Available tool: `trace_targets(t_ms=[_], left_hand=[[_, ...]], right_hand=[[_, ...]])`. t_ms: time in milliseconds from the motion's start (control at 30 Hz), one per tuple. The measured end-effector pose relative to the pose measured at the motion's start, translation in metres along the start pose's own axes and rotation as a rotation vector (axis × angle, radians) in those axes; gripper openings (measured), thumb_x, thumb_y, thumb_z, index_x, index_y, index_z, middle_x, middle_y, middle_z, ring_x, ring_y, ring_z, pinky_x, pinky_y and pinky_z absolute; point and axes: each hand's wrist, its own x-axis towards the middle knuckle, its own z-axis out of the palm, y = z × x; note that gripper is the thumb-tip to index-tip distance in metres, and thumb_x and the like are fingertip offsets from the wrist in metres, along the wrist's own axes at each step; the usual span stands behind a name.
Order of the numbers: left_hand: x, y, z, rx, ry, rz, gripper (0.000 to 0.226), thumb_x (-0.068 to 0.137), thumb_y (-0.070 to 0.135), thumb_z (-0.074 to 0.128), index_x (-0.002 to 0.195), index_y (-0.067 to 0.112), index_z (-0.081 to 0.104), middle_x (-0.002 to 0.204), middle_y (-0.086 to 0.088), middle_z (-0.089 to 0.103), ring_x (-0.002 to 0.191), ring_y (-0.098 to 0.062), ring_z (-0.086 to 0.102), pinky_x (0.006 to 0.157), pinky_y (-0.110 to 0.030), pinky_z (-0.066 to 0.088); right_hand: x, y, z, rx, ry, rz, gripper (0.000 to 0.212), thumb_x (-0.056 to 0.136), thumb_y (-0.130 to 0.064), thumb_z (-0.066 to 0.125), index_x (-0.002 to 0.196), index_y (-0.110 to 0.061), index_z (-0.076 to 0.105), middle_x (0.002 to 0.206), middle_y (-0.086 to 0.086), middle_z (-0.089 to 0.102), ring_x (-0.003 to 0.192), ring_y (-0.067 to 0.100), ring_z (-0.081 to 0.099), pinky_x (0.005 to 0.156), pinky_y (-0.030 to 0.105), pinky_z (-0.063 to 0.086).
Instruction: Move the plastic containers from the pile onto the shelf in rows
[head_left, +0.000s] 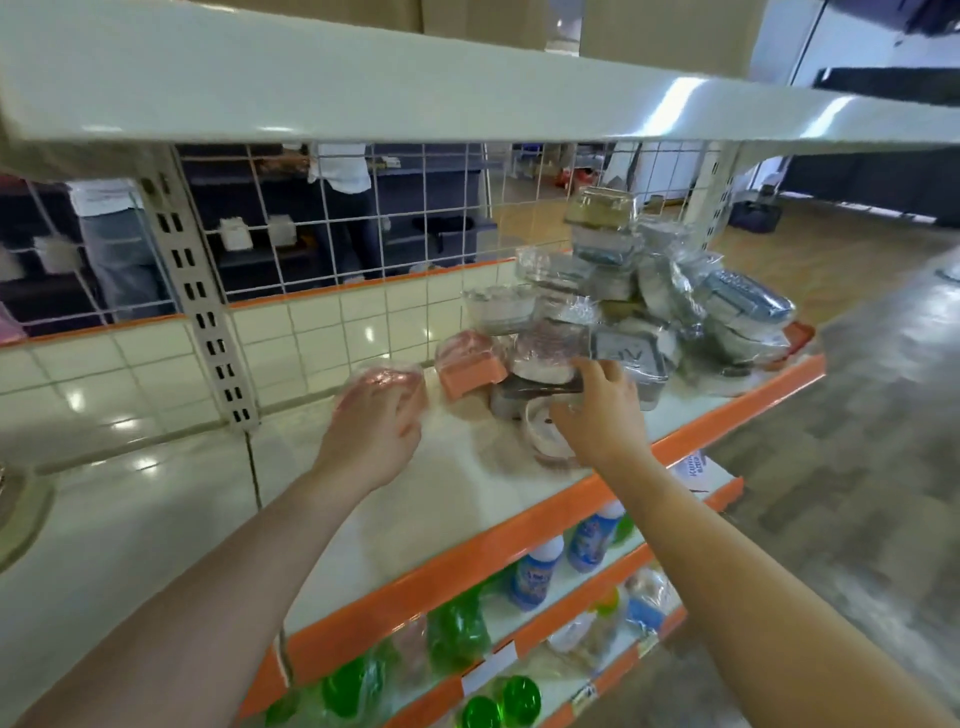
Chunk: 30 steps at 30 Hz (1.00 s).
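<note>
A pile of wrapped plastic containers, mostly grey and clear, is heaped at the right end of the white shelf. My left hand is closed over a pink wrapped container resting on the shelf left of the pile. A second pink container leans beside it. My right hand grips a clear wrapped container at the foot of the pile, just under a grey-lidded one. The image is blurred by motion.
An upper white shelf overhangs close above. A wire grid back panel and a slotted upright stand behind. Lower orange-edged shelves hold bottles and green items. Persons stand beyond the grid. Floor lies to the right.
</note>
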Motion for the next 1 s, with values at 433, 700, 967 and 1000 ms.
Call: trace_targets(t_ms=[433,700,967,1000], left_hand=[[0.106,0.054,0.025,-0.105,-0.109,-0.261,0.072,0.088,0.044,0.059,0.142,0.007,0.030,0.136,-0.018,0.043,0.124,-0.034,0.045,0.094,-0.037,0.040],[0.160,0.081,0.049,-0.361,-0.030,-0.383,0.097,0.065,0.057,0.078,0.137,0.009,0.034,0.135,-0.009,0.045,0.122,-0.028,0.048,0.097,-0.041,0.046],[0.188,0.088,0.071,-0.445,0.046,-0.581,0.127,0.048,0.074,0.073,0.143,0.006,0.024,0.140,-0.014,0.042,0.116,-0.034,0.055,0.091,-0.053,0.049],[0.188,0.088,0.071,-0.458,0.057,-0.587,0.126,0.048,0.075,0.073,0.142,0.005,0.027,0.137,-0.014,0.045,0.113,-0.033,0.057,0.090,-0.052,0.050]], right_hand=[[0.074,0.043,0.005,0.066,0.017,0.411,0.102,0.078,-0.067,0.058,0.147,-0.007,0.014,0.153,0.020,0.016,0.141,0.037,0.013,0.112,0.046,0.023],[0.089,0.049,0.010,-0.001,0.005,0.458,0.111,0.074,-0.068,0.061,0.149,-0.004,0.008,0.147,0.022,0.026,0.134,0.037,0.027,0.106,0.045,0.032],[0.084,0.050,0.016,-0.003,0.041,0.422,0.108,0.078,-0.066,0.058,0.149,-0.004,0.006,0.146,0.022,0.022,0.135,0.037,0.022,0.107,0.044,0.031],[0.083,0.050,0.016,-0.004,0.047,0.423,0.108,0.078,-0.067,0.058,0.149,-0.004,0.006,0.146,0.022,0.022,0.135,0.037,0.022,0.106,0.044,0.031]])
